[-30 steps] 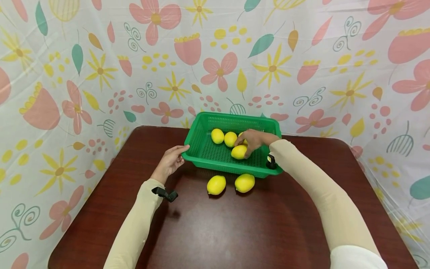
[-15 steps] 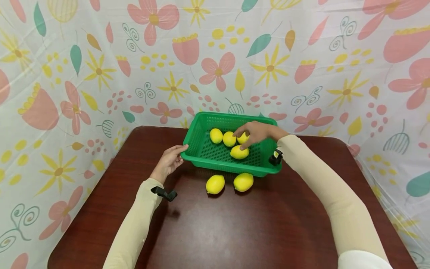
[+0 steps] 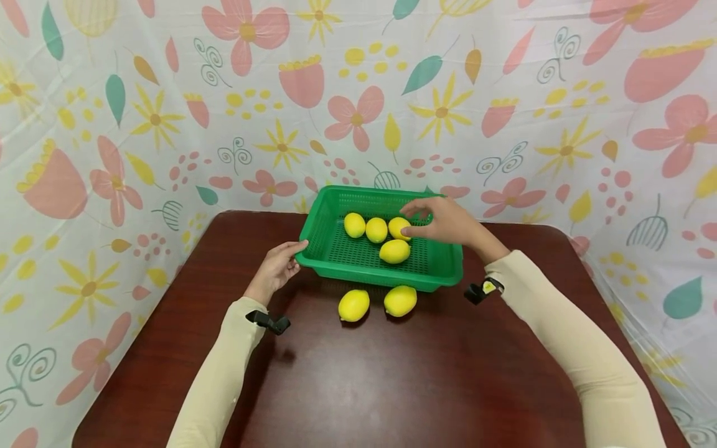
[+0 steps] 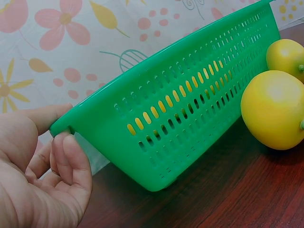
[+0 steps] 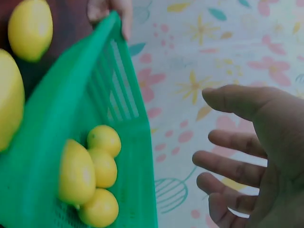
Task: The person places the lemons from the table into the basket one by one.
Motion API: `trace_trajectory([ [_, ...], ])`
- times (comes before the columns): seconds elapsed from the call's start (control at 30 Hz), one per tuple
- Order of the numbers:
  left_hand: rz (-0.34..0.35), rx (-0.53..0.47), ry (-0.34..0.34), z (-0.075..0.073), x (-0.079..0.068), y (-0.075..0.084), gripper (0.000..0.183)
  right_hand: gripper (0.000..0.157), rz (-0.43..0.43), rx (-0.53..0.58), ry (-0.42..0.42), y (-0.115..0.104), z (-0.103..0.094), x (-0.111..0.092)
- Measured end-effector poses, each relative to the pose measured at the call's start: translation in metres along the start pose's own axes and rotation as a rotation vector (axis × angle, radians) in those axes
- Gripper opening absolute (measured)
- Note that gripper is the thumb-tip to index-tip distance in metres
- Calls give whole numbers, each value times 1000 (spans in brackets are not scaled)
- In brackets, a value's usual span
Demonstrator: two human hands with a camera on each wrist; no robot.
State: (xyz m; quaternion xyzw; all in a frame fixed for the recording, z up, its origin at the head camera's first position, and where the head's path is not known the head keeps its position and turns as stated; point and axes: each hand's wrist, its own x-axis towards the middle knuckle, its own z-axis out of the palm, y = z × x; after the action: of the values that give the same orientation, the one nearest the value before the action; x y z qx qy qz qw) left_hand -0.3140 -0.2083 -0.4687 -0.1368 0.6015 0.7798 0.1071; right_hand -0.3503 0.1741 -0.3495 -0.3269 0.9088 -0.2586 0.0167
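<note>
A green plastic basket (image 3: pixel 336 269) with slotted walls stands at the back of the table. My left hand (image 3: pixel 274 270) pinches its front left corner, thumb over the rim and fingers curled below, as the left wrist view shows. Inside the basket lie several lemons, one (image 3: pixel 394 251) nearer the front wall than the others. My right hand (image 3: pixel 442 221) hovers over the basket's right part, holding nothing; its fingers are spread and loosely bent in the right wrist view. On the table before the basket rest two more lemons, a left one (image 3: pixel 354 305) and a right one (image 3: pixel 400 301).
The dark reddish-brown table (image 3: pixel 358 386) has a glossy top. A white curtain (image 3: pixel 358 93) printed with flowers and leaves hangs right behind it and along both sides. Each sleeve carries a black strap mount, one of them the left mount (image 3: pixel 269 322).
My right hand has let go of the front lemon in the basket, lifted and drawn back to the right. The left hand keeps its hold on the basket's corner.
</note>
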Motion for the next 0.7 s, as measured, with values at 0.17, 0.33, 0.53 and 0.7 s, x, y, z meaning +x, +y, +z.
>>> trace_trajectory([
  [0.17,-4,-3,5,0,1,1,12,47,13,0,68,-12,10,-28],
  [0.33,-4,-19,6,2,1,1,12,51,49,16,113,-24,22,-52],
  [0.53,-5,-28,2,2,-2,2,11,54,70,23,127,-33,41,-77],
  [0.7,-8,-27,-5,1,-3,2,11,53,72,19,131,-36,58,-94],
])
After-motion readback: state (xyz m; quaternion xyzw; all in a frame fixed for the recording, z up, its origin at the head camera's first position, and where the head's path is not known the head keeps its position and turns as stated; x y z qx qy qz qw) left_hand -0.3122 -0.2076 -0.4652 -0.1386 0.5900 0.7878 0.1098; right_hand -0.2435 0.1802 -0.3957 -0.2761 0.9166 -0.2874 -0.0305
